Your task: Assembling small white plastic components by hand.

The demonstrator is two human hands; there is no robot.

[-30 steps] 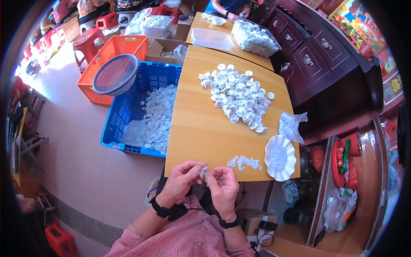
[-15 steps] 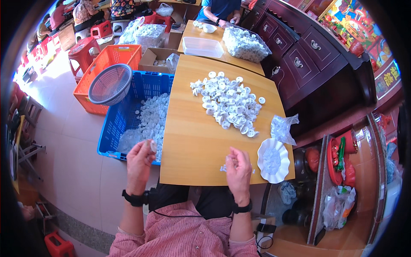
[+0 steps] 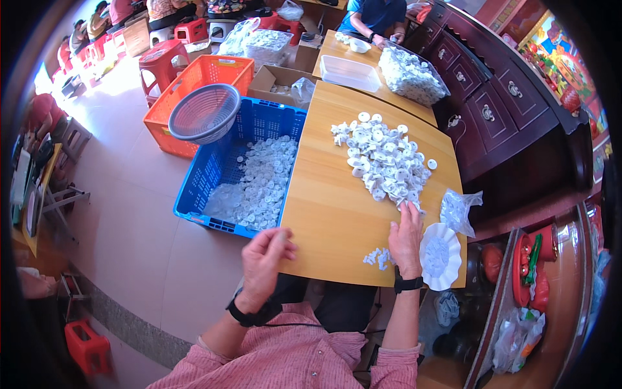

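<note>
Pile of white parts (image 3: 389, 159) sits on the table (image 3: 330, 207), mid to far R of the surface, well in from the near edge. Its long axis slants from the far L side down twd the near R; that near tip lies straight fwd of my R hand (image 3: 406, 240), right at the fingertips. R is by far the nearer hand; L is well apart. Can't tell if the tips actually touch a part.

Parts look like small round discs, matte white, some w/ a dark centre spot, others tipped on edge showing stubby bits; all jumbled, a few loose at the rim.

R grip: fingers stretched fwd, thumb apart, fairly wide; nothing seen in it. L hand (image 3: 264, 262) is by the surface's near L corner, fingers curled; can't tell if it holds anything.

Small white pieces (image 3: 378, 257) lie by the near edge, just L of my R wrist. Scalloped white dish (image 3: 426, 271), w/ more small bits, is just R of it, near the near R corner; clear plastic bag (image 3: 460, 211) beyond, by the R edge. Blue crate (image 3: 214, 223), w/ lots of white discs, stands along the L edge.
</note>
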